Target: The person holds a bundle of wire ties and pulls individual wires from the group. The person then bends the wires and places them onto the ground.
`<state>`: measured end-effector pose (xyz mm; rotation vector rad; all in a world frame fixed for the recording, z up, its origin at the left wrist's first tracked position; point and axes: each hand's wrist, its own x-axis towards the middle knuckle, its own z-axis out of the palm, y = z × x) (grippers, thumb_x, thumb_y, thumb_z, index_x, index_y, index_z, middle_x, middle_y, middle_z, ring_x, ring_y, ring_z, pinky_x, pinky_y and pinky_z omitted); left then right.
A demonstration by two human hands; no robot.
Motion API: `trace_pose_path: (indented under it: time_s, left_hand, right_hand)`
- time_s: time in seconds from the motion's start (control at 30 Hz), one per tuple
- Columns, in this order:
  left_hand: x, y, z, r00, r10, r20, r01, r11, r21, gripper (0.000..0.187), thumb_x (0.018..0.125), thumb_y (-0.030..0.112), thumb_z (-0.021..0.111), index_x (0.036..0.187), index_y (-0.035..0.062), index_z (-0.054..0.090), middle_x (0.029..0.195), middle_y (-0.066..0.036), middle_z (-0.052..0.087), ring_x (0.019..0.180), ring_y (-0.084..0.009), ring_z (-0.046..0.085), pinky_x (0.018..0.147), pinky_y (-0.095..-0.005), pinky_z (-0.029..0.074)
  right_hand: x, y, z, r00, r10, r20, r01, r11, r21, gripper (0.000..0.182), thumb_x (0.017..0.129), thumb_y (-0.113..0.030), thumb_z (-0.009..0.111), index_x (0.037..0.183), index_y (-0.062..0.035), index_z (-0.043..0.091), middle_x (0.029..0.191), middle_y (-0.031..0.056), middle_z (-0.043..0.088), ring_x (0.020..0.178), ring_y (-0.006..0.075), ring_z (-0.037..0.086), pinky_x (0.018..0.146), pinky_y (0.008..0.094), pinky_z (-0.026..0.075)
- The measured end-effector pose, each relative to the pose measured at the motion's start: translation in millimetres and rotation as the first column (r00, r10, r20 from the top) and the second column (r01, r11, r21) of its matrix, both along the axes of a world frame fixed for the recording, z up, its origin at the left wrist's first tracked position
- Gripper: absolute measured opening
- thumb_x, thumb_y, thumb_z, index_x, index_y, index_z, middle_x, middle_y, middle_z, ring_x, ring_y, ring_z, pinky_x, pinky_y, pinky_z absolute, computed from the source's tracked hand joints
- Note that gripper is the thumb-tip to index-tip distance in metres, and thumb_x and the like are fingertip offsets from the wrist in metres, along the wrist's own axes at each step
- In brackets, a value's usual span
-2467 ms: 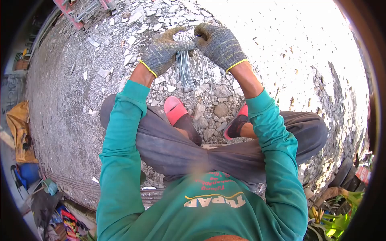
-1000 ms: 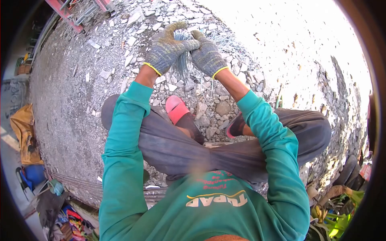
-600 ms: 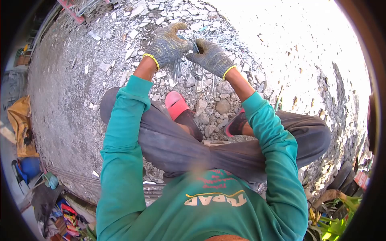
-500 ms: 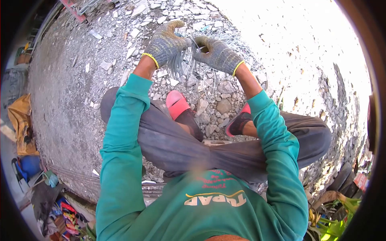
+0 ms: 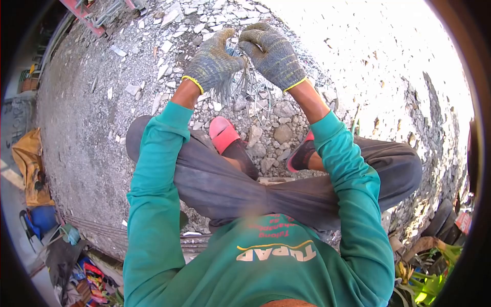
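Observation:
I sit with knees wide over a gravel ground, wearing a teal long-sleeved shirt and grey knit gloves with yellow cuffs. My left hand (image 5: 212,64) is closed around a bundle of thin grey wire pieces (image 5: 231,87) that hang down from the fist. My right hand (image 5: 273,55) is raised beside it, fingers curled on the top of the same wire bundle. Loose coils of thin wire (image 5: 302,66) lie on the stones just beyond my hands. My feet in pink sandals (image 5: 223,134) rest below the hands.
Broken stones and gravel (image 5: 153,61) cover the ground. A red metal frame (image 5: 82,13) lies at the top left. A yellow sack (image 5: 25,158), a blue container (image 5: 41,217) and coloured clutter sit at the left. Green plants (image 5: 434,271) and dark tyres stand at the lower right.
My hands moved together and apart while working the wire bundle. My right hand has risen and drawn closer to the left, now gripping the bundle's top.

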<state>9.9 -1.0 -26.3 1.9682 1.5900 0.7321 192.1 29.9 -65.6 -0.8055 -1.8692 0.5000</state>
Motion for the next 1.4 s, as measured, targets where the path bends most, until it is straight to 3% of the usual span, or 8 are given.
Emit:
trace_pose_path:
  time_s: [0.1,0.2,0.4,0.63,0.73,0.87,1.3,1.4]
  left_hand:
    - [-5,-2,-4,1.000,0.011,-0.013,-0.011,1.000,-0.019,0.069,0.072,0.024,0.082,0.133,0.0024,0.057,0.120,-0.017,0.068,0.102,-0.0216,0.068,0.089,-0.0345,0.054]
    - [-2,3,-3,0.998,-0.060,0.036,0.061,0.998,-0.009,0.065,0.072,0.019,0.084,0.132,0.0065,0.060,0.121,-0.013,0.068,0.101,-0.0174,0.067,0.087,-0.0329,0.055]
    - [10,-2,2,0.900,-0.183,0.396,0.218,0.975,-0.045,0.060,0.076,0.011,0.079,0.133,0.0080,0.060,0.125,-0.008,0.067,0.109,-0.0164,0.063,0.092,-0.0326,0.053]
    - [-7,8,-17,0.987,-0.079,-0.141,0.104,0.977,0.186,0.062,0.077,0.022,0.078,0.133,0.0034,0.059,0.111,-0.010,0.069,0.099,-0.0180,0.065,0.089,-0.0339,0.052]
    - [-7,-3,1,0.969,-0.097,0.229,0.164,0.940,-0.299,0.059,0.082,0.015,0.076,0.135,-0.0028,0.055,0.098,-0.010,0.069,0.080,-0.0124,0.065,0.072,-0.0297,0.055]
    - [-12,-6,-2,0.758,0.056,0.650,0.365,0.790,-0.492,0.055,0.085,0.010,0.074,0.132,-0.0082,0.054,0.093,-0.008,0.068,0.075,-0.0122,0.064,0.065,-0.0280,0.054]
    - [-21,-6,-1,0.663,0.147,0.734,0.350,0.806,-0.478,0.047,0.089,0.011,0.071,0.132,-0.0015,0.057,0.095,-0.008,0.069,0.075,-0.0147,0.068,0.069,-0.0297,0.060]
    - [-22,-1,-2,0.592,0.139,0.794,0.375,0.824,-0.424,0.052,0.090,0.010,0.068,0.139,-0.0004,0.052,0.101,-0.010,0.070,0.075,-0.0157,0.069,0.070,-0.0317,0.061]
  right_hand:
    - [15,8,7,0.990,-0.079,0.113,0.076,0.997,0.027,0.021,0.092,-0.018,0.071,0.108,-0.0041,0.071,0.103,0.0093,0.068,0.085,0.0166,0.065,0.077,0.0308,0.054]
    - [10,-4,22,0.996,0.079,0.032,-0.076,0.993,-0.096,0.022,0.089,-0.022,0.070,0.107,-0.0100,0.072,0.105,0.0108,0.069,0.092,0.0314,0.068,0.080,0.0397,0.054]
    - [-7,-12,9,0.994,0.092,-0.066,-0.095,0.994,-0.051,0.017,0.086,-0.016,0.069,0.100,-0.0072,0.074,0.108,0.0126,0.068,0.100,0.0319,0.066,0.089,0.0399,0.054]
    - [5,-5,14,0.997,0.065,0.039,-0.063,0.996,-0.069,0.018,0.093,-0.015,0.066,0.105,-0.0023,0.070,0.106,0.0132,0.067,0.094,0.0251,0.067,0.082,0.0353,0.053]
    - [5,-5,7,0.997,0.074,0.036,-0.069,0.990,-0.120,0.018,0.093,-0.016,0.065,0.105,-0.0038,0.071,0.102,0.0152,0.068,0.092,0.0317,0.068,0.082,0.0391,0.054]
    - [0,-11,8,0.995,0.093,-0.021,-0.095,0.981,-0.168,0.019,0.092,-0.015,0.065,0.106,-0.0038,0.071,0.101,0.0149,0.070,0.091,0.0286,0.070,0.081,0.0372,0.055]
    - [9,-13,15,0.994,0.112,0.016,-0.104,0.962,-0.253,0.025,0.094,-0.025,0.065,0.111,-0.0066,0.070,0.096,0.0147,0.071,0.089,0.0236,0.071,0.078,0.0376,0.056]
    - [13,-1,-3,0.987,0.159,-0.006,-0.156,0.956,-0.249,0.054,0.089,-0.036,0.073,0.131,-0.0063,0.058,0.113,0.0158,0.069,0.098,0.0241,0.069,0.084,0.0358,0.055]
